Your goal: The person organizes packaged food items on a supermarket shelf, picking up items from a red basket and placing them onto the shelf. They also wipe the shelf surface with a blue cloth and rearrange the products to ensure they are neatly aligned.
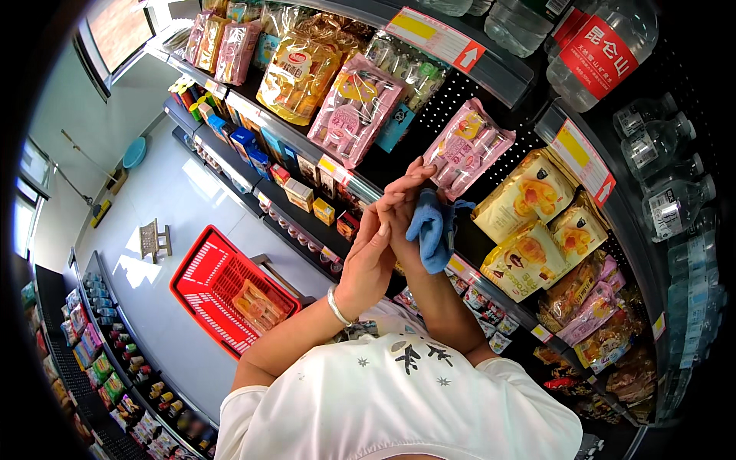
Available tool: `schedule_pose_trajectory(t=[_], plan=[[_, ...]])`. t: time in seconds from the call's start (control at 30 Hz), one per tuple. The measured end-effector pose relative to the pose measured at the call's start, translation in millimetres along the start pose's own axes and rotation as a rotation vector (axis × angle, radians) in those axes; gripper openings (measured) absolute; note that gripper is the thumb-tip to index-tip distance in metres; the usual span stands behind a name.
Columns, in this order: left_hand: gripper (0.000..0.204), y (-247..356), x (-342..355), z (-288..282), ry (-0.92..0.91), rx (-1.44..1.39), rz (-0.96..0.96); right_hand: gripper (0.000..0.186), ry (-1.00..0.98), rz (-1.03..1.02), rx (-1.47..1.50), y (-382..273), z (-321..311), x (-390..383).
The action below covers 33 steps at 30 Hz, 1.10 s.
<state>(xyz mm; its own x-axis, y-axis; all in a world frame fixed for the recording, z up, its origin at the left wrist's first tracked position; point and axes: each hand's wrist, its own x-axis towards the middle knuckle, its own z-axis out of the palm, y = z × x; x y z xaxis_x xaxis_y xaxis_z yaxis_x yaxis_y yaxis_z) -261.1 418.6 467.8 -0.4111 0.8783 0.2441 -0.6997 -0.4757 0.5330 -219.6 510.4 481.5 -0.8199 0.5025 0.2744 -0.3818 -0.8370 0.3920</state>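
My left hand [366,264], with a silver bangle [339,308] at the wrist, lies flat with its fingers stretched out against my right hand [400,241]. A bunched blue cloth [432,234] hangs at the right hand's outer side and seems gripped there; the fingers on it are partly hidden. Just beyond the fingertips, a pink bread pack [469,149] rests on the black perforated shelf. Right of the cloth are several yellow bread bags [525,261]. Farther left lie a larger pink pack [356,111] and a yellow bag [297,77].
A red shopping basket [205,268] with a packaged item [264,305] inside stands on the floor to the left, near a small wooden stool [156,241]. Water bottles [602,54] line the upper right shelves. Boxes [299,195] fill the lower shelf. Another stocked shelf [103,337] runs along the left.
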Motion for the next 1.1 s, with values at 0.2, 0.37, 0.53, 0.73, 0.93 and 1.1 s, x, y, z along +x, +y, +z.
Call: schedule_pose_trajectory(t=[0.2, 0.37, 0.53, 0.73, 0.93, 1.1], plan=[[0.044, 3.0, -2.5, 10.5, -0.080, 0.150, 0.131, 0.051, -0.059, 0.036, 0.035, -0.9, -4.7, 5.3], [0.043, 8.3, -4.1, 4.8, -0.005, 0.052, 0.075, 0.050, -0.038, 0.047, -0.046, 7.0, -5.4, 6.5], [0.044, 10.1, -0.5, 2.3, 0.030, 0.061, 0.139, 0.049, 0.008, 0.060, -0.076, 17.0, -4.7, 8.7], [0.058, 22.8, -9.3, -5.1, 0.017, 0.088, 0.244, 0.050, 0.054, 0.133, 0.004, 27.9, -22.2, 21.3], [0.040, 45.1, -18.4, -28.1, 0.120, -0.004, 0.301, 0.044, 0.178, 0.174, 0.015, 59.8, -33.2, 27.8], [0.041, 58.3, -26.1, -51.4, 0.097, 0.102, 0.427, 0.044, 0.224, 0.242, -0.031, 83.8, -50.7, 38.1]])
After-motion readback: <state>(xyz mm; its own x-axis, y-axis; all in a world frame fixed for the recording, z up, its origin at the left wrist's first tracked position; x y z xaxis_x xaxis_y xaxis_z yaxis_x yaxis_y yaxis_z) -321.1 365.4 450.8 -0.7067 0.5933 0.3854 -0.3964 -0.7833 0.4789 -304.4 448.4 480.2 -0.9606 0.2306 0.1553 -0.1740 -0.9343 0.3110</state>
